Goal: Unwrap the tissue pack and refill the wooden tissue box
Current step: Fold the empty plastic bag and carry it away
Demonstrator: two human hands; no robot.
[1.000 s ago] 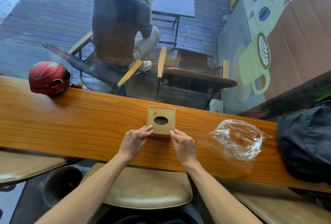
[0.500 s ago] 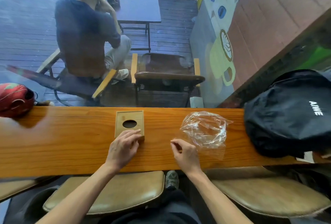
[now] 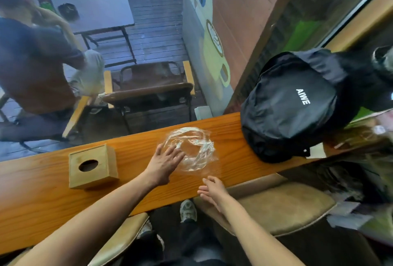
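The wooden tissue box (image 3: 92,167) stands on the wooden counter (image 3: 32,193), left of centre, its oval hole facing up and dark inside. A crumpled clear plastic wrapper (image 3: 192,148) lies on the counter to its right. My left hand (image 3: 164,162) reaches across with fingers spread, the fingertips at the wrapper's left edge. My right hand (image 3: 212,189) hovers open at the counter's near edge, just below the wrapper, holding nothing.
A black backpack (image 3: 291,106) sits on the counter right of the wrapper. Padded stools (image 3: 282,206) stand below the near edge. Beyond the window a person (image 3: 36,63) sits by chairs and a table.
Both hands have left the tissue box. My left hand swung right to the wrapper and my right hand drew back to the counter edge. The view turned right.
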